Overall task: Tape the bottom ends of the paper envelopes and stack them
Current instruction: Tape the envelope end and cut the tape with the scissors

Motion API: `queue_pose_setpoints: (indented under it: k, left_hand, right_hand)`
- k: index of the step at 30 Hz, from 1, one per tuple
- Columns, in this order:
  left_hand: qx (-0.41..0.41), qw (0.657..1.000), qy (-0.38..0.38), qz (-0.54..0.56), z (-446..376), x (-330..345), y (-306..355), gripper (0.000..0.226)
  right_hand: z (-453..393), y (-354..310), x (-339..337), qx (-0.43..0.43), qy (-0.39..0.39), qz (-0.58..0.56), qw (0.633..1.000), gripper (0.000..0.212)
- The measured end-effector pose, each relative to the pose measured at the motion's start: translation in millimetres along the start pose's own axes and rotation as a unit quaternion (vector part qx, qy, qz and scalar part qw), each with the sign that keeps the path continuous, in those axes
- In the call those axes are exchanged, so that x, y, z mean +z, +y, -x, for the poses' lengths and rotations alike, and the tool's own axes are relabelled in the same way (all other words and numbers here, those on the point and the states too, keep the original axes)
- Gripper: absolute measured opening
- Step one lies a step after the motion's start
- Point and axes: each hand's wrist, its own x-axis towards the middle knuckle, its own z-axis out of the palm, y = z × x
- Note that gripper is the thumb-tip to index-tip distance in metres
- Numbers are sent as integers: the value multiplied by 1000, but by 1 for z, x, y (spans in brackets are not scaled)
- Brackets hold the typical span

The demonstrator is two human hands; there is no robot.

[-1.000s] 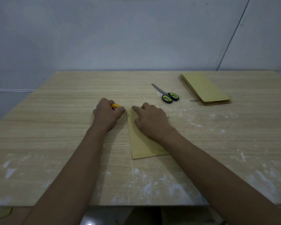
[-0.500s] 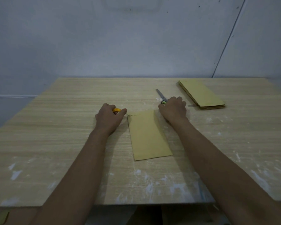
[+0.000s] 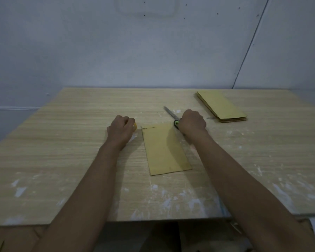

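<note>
Nearest: two bare forearms reaching forward over the counter (image 3: 44, 160), its near edge smeared with white marks.

Between the arms, flat on the counter: one envelope (image 3: 165, 149), long axis running away, far end level with both hands, a narrow strip along that far edge.

Left hand (image 3: 120, 130) just left of the envelope's far corner, fingers curled round a small yellow-orange thing, likely a tape roll (image 3: 134, 126), mostly hidden; resting on the counter.

Right hand (image 3: 192, 122) at the envelope's far right corner, fingers curled down over the handles of the scissors (image 3: 171, 115); green-and-black handle peeking out at the left of the knuckles, blades pointing away and left, lying on the counter.

Farther, well right of the right hand: stack (image 3: 221, 107) of envelopes, angled.

Beyond: pale wall (image 3: 116, 51).
</note>
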Motion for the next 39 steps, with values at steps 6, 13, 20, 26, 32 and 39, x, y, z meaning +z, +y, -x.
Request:
queue_pose_setpoints:
  k: [6, 13, 20, 26, 32, 39]
  left_hand:
    - [12, 1000, -6, 7, -1, 0, -3, 37]
    - [15, 1000, -1, -2, -5, 2, -7, 38]
    - [15, 1000, 1, -2, -4, 2, -6, 40]
    - [14, 1000, 1, 11, -5, 1, -7, 43]
    - [4, 1000, 2, 22, -3, 1, -5, 44]
    - [10, 1000, -9, 26, -1, -1, -2, 48]
  right_hand:
    - [36, -4, -1, -91, 30, -59, 994, 17]
    - [81, 5, 3, -147, 35, -37, 988, 35]
    - [110, 14, -1, -170, 28, -25, 985, 35]
    - [133, 14, -4, -198, 22, -5, 980, 35]
    - [133, -6, -2, -225, 21, 16, 974, 33]
    - [121, -29, 6, -259, 41, 69, 962, 23]
